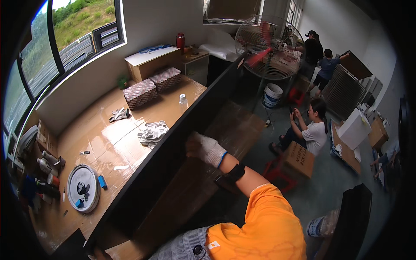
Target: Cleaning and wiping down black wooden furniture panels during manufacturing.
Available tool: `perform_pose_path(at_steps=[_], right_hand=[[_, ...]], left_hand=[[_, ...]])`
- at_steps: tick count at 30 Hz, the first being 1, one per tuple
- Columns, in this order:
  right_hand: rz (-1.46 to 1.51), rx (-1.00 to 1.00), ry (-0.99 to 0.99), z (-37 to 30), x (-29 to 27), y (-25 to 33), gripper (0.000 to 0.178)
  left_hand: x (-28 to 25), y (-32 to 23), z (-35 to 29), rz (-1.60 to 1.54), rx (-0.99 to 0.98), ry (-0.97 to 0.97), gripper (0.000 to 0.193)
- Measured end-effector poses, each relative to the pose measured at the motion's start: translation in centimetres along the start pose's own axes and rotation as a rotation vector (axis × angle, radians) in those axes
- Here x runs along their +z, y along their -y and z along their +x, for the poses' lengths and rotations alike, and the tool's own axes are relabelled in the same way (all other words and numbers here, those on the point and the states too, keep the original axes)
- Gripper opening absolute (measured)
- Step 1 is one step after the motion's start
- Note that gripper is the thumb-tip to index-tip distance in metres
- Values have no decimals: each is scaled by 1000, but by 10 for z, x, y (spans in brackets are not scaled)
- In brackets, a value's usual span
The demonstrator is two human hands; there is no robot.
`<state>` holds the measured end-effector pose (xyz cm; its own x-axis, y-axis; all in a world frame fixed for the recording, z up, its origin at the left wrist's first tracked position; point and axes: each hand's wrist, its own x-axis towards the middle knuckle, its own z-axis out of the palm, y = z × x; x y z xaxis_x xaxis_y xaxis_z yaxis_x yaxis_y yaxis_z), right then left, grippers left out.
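Note:
A long black board [149, 173] runs slantwise across the view, from the lower left up toward the fan. My right hand [206, 149], in a white knit glove with a blue cuff edge, is closed on it about halfway along. A dark watch [236, 172] is strapped on that wrist, below an orange sleeve. My left hand [102, 253] shows only in part at the bottom edge, dim, by the near end of the board; its fingers seem to bend round it. Beyond the board, white gloves [152, 133] lie on a cardboard-covered table [99, 130].
On the table are a round grey lid [93, 195] with black paint, a blue block [102, 182], a clear bottle [183, 99] and patterned blocks [141, 93]. A large fan [271, 45] stands ahead. At right, a person [315, 130] sits near a carton [298, 159]; others stand farther back.

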<state>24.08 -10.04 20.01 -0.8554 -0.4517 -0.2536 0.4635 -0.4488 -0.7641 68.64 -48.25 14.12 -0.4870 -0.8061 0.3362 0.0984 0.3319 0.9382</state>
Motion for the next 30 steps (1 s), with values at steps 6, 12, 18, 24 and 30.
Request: perform_pose_path(at_steps=[6,12,18,24,30], right_hand=[[4,-50,53,93,-130,-76,30],[136,99,-210,118,-140,-32,40],[46,188,-323,167,-205,-8,36],[535,-36,-171,195,-213,8,48],[546,152,-284,183,-244,9,57]], left_hand=[[57,-60,-1,209,-109,-175,47],[112,-59,10,290,-164,-218,48],[159,-62,17,342,-210,-235,48],[178,-64,13,382,-251,-279,49],[169,-64,7,398,-263,-301,50]])
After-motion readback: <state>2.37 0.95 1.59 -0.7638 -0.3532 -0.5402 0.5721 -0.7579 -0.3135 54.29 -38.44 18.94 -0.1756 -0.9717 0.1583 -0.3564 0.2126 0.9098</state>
